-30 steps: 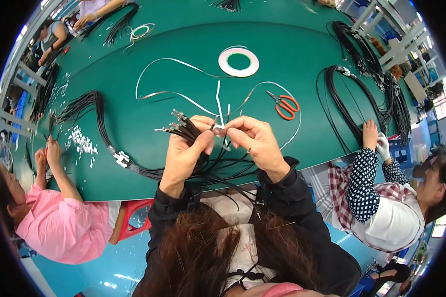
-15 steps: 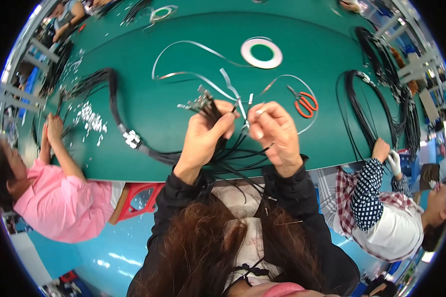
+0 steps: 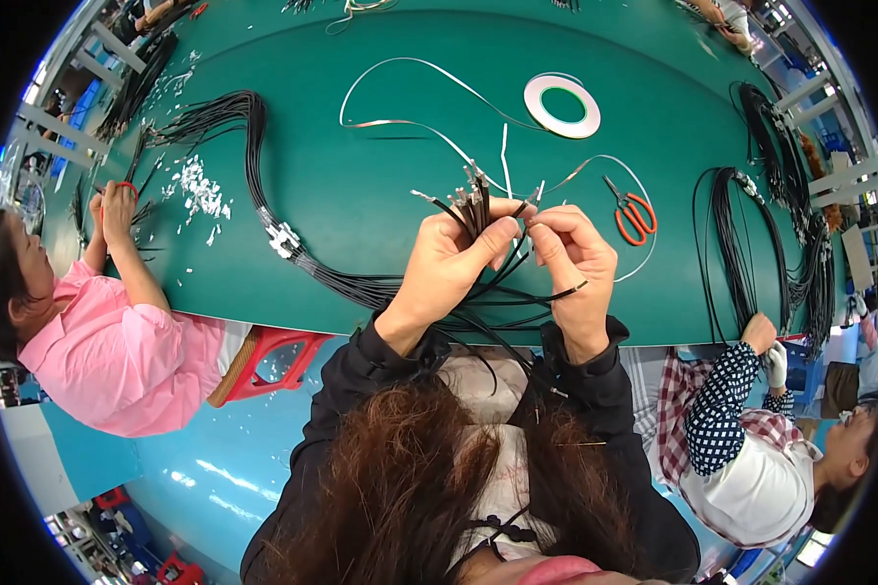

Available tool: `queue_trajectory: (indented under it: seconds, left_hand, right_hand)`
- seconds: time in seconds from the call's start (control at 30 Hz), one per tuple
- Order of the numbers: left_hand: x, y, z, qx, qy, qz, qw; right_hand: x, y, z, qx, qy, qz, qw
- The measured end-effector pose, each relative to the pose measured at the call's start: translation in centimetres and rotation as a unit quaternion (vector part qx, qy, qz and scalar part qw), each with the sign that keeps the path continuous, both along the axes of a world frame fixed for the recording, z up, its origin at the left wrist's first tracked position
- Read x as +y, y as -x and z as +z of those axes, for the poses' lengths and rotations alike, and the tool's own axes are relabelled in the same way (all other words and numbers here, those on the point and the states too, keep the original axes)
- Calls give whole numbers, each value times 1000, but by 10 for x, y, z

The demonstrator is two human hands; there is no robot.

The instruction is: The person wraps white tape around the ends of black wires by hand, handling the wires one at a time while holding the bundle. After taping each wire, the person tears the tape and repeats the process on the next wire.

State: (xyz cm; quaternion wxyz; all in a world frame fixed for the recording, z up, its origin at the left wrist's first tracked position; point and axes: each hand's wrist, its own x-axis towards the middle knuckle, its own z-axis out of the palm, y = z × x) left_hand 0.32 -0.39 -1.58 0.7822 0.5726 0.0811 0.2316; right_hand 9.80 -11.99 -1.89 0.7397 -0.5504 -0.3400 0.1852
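My left hand [image 3: 446, 265] is closed round a bunch of black cables [image 3: 474, 207], whose silvery tips stick up past the fingers. Close against it, the fingertips of my right hand [image 3: 580, 265] pinch the end of one black cable beside a small pale strip [image 3: 539, 192]. Whether they grip the cable, the strip or both is partly hidden. Loose cable ends trail below both hands. From the bunch a long black cable harness [image 3: 346, 283] runs left across the green table [image 3: 400, 175], with a white wrap [image 3: 283, 240] around it.
A tape roll [image 3: 534, 102] lies beyond my hands, its thin strip looping over the table. Orange-handled snips [image 3: 635, 220] lie to the right. White scraps [image 3: 201, 191] are scattered left. Co-workers sit either side, one in pink [image 3: 117, 366], another near black cable bundles [image 3: 727, 239].
My right hand has come in against my left, its fingertips now at the cable end. The view has shifted slightly. The co-worker on the left now has a red-handled tool in hand.
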Motion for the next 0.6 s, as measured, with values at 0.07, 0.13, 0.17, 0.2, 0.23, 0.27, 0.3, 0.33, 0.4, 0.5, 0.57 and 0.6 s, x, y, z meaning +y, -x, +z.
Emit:
queue_trajectory:
  seconds: [0.07,0.13,0.17,0.2,0.23,0.27,0.3,0.33,0.4,0.5,0.57,0.6]
  left_hand:
    - [0,1,-2,-3,6,10,1000]
    - [0,0,-2,-6,20,16,1000]
    - [0,0,-2,-9,34,23,999]
    - [0,0,-1,-11,47,30,998]
    - [0,-1,-1,-11,47,30,998]
    - [1,-2,1,-13,48,28,998]
    - [2,-4,2,-15,49,26,998]
    - [3,-5,3,-16,50,24,998]
    - [4,-6,0,-9,36,27,999]
    - [3,-8,-3,7,10,27,1000]
    - [2,-7,-1,8,14,35,999]
    - [1,-7,-1,7,15,39,999]
  right_hand:
    - [1,0,2,-1,6,-7,1000]
    - [1,-1,3,3,18,-13,1000]
    - [1,-1,3,5,23,-16,1000]
    - [1,-1,3,4,23,-16,1000]
    - [0,-1,3,4,20,-20,1000]
    - [-1,-1,3,3,17,-21,1000]
    - [-1,-1,3,3,13,-23,1000]
    - [-1,-1,4,3,13,-21,1000]
    - [-2,-1,10,-19,14,-21,1000]
    - [0,3,17,-33,8,-26,999]
    - [3,6,20,-44,-6,-28,999]
    - [4,7,20,-44,-6,-30,999]
